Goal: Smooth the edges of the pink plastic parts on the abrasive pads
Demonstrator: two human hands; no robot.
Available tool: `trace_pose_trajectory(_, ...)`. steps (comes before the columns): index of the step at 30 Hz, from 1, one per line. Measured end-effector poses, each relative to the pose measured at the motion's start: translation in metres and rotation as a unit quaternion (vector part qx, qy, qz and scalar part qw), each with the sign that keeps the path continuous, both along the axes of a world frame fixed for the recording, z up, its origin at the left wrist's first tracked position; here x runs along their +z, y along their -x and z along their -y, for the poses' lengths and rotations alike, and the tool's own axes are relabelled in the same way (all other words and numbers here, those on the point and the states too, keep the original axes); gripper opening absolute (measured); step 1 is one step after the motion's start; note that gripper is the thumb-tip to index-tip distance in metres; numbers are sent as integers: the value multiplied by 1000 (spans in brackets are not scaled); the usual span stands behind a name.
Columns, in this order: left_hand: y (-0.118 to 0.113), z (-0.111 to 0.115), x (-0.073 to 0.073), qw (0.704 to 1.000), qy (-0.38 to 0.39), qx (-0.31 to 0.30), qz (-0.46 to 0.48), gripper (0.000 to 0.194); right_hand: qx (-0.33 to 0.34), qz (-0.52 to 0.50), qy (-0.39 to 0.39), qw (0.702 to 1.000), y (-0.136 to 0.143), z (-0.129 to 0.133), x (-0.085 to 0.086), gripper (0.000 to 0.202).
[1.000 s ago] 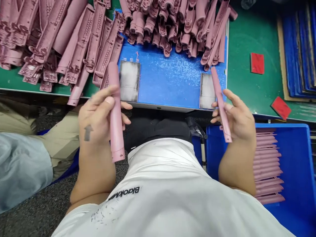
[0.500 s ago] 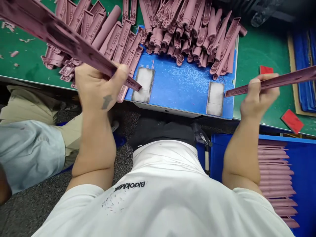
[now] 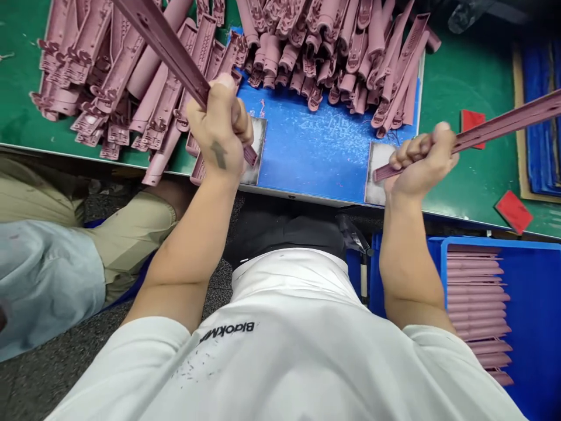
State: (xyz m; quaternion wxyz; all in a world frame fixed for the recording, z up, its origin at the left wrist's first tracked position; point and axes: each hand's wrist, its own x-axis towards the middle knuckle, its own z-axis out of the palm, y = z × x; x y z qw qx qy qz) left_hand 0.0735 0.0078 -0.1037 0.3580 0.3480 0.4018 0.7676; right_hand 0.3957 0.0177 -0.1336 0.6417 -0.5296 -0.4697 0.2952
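My left hand (image 3: 223, 128) is closed around a long pink plastic part (image 3: 169, 49). That part slants up and left, and its lower end pokes out over a grey-white pad (image 3: 259, 143) at the left of the blue mat (image 3: 313, 158). In my right hand (image 3: 423, 158) is a second long pink plastic part (image 3: 504, 124), gripped near its lower end and slanting up to the right. Its tip lies over the right grey-white pad (image 3: 374, 192); whether it touches the pad I cannot tell. Fingers of both hands are wrapped tight.
Pink parts are heaped at the back of the mat (image 3: 315, 52) and on the green table (image 3: 17, 126) to the left. Red pieces (image 3: 513, 211) lie at the right. A blue bin (image 3: 534, 304) below holds a row of pink parts (image 3: 477, 298). Another person's leg (image 3: 131, 245) is at left.
Both hands have moved inward, toward the pads. The left part has swung steeper, and the right part's tip has come left over its pad. Both hands now grip with curled fingers.
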Motion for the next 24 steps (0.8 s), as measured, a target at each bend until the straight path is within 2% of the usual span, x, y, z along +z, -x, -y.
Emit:
trace_pose_trajectory(5,-5,0,2,997,47,52,32,71,-18,25,19,999,1,-1,-7,77)
trace_pose_trajectory(8,-7,-7,6,997,29,47,48,60,-66,10,-21,998,5,-9,-11,83)
trace_pose_trajectory(11,-7,-12,8,998,24,36,35,58,-63,54,-4,997,5,-18,-15,83)
trace_pose_trajectory(14,-5,-12,4,999,15,37,24,60,-65,78,20,995,9,-22,-16,80)
trace_pose_trajectory(18,-5,-9,-4,998,-25,48,37,56,-111,27,-13,993,22,-17,-12,77)
trace_pose_trajectory(21,-8,-2,-7,998,11,67,16,67,-93,-9,-26,995,25,-6,-7,79)
trace_pose_trajectory(24,-10,1,-10,997,-15,64,-42,75,-56,1,-24,998,20,-2,-7,84)
